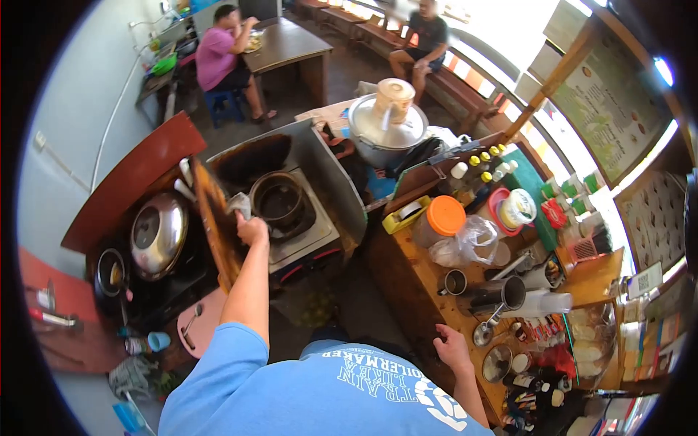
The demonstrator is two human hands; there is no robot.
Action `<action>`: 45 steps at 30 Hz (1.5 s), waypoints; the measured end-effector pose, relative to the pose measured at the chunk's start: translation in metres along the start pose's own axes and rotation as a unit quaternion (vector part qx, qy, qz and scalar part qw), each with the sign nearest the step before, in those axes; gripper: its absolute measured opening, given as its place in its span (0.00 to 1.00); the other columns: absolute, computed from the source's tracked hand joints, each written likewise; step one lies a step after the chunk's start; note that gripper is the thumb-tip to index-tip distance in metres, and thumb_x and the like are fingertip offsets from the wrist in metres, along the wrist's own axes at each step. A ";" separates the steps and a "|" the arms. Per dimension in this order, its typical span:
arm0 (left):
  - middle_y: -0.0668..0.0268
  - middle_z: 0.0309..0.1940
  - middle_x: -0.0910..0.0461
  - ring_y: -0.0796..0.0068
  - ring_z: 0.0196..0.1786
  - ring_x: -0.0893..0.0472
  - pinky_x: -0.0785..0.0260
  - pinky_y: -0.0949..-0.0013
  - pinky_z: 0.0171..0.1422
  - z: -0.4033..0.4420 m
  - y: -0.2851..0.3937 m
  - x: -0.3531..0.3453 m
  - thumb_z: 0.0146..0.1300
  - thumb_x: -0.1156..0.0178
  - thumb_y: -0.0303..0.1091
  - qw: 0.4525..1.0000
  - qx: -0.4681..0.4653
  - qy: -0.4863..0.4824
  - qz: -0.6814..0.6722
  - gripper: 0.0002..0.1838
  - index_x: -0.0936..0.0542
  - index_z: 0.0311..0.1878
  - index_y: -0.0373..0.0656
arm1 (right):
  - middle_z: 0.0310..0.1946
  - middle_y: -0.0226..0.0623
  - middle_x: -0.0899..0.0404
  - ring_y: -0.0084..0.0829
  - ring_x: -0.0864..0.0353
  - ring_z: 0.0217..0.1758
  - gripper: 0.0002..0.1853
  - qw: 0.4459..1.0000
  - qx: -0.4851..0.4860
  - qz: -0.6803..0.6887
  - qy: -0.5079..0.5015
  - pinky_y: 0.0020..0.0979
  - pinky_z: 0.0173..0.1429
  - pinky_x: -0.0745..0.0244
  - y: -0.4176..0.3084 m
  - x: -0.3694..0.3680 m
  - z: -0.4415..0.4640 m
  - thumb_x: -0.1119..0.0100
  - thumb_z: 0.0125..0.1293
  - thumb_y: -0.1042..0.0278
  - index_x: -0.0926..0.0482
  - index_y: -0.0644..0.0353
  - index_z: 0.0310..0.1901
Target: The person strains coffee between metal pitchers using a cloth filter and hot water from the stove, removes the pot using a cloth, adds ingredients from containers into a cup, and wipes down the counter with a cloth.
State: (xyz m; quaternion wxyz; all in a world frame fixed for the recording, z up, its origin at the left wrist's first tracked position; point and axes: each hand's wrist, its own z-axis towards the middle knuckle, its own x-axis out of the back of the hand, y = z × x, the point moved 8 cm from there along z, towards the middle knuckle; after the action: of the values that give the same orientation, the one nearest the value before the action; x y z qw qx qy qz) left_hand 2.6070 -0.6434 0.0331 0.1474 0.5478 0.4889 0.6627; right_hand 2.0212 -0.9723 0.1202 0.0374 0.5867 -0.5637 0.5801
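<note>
My left hand (252, 228) is closed on a greyish cloth (239, 206), at the left side of a dark pot (277, 199). The pot sits on a gas stove (314, 234) inside a metal surround. Beside the cloth stands a browned, stained panel (211, 218). My right hand (454, 350) hangs near the edge of the wooden counter (427, 314), its fingers apart and holding nothing. A metal cup (455, 281) and a ladle (484, 333) lie on the counter near that hand.
Left of the panel are a shiny domed lid (158, 236) and a small pan (111, 271). A large lidded pot (387, 128) stands beyond the stove. An orange-lidded tub (445, 216) is on the counter. One person (218, 54) sits at a table (292, 47), another (427, 40) on a bench.
</note>
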 end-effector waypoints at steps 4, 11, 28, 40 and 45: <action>0.44 0.63 0.25 0.41 0.60 0.22 0.32 0.47 0.65 -0.012 0.033 -0.010 0.57 0.49 0.31 0.995 -0.086 -0.046 0.029 0.35 0.29 0.71 0.61 | 0.54 0.51 0.18 0.46 0.19 0.59 0.24 0.999 -0.036 0.001 -0.033 0.39 0.64 0.25 -0.005 -0.010 0.002 0.41 0.59 0.67 0.21 0.65 0.58; 0.43 0.66 0.30 0.41 0.63 0.26 0.32 0.49 0.66 -0.027 0.050 -0.020 0.70 0.56 0.59 0.977 -0.172 -0.072 0.100 0.31 0.26 0.66 0.48 | 0.53 0.52 0.18 0.48 0.18 0.57 0.24 0.997 -0.025 -0.045 -0.060 0.39 0.64 0.25 -0.016 -0.039 0.005 0.42 0.59 0.65 0.20 0.64 0.57; 0.52 0.33 0.17 0.56 0.22 0.19 0.32 0.56 0.17 0.048 -0.017 -0.065 0.62 0.40 0.51 0.949 0.054 -0.296 0.089 0.27 0.20 0.45 0.30 | 0.55 0.50 0.19 0.48 0.20 0.59 0.26 0.980 -0.101 -0.092 -0.142 0.39 0.65 0.26 0.013 -0.080 0.006 0.42 0.61 0.59 0.21 0.61 0.60; 0.52 0.25 0.18 0.58 0.26 0.18 0.29 0.56 0.33 0.083 0.000 -0.065 0.56 0.40 0.38 0.963 -0.129 -0.238 -0.006 0.20 0.19 0.35 0.23 | 0.56 0.49 0.19 0.47 0.22 0.61 0.26 0.969 -0.120 -0.105 -0.186 0.40 0.66 0.27 0.046 -0.104 -0.001 0.42 0.61 0.55 0.21 0.62 0.59; 0.53 0.19 0.22 0.60 0.24 0.20 0.31 0.54 0.33 0.072 0.062 -0.034 0.56 0.41 0.39 0.937 -0.226 -0.260 0.056 0.20 0.20 0.28 0.25 | 0.53 0.50 0.18 0.48 0.20 0.59 0.24 0.972 -0.125 -0.094 -0.176 0.41 0.64 0.26 0.056 -0.115 -0.007 0.42 0.61 0.56 0.19 0.61 0.55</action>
State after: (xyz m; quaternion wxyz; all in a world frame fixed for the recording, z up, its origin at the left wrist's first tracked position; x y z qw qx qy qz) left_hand 2.7028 -0.6631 0.0583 0.3523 0.6795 0.2391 0.5975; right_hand 2.0122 -0.9167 0.0055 0.0653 0.7206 -0.5720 0.3864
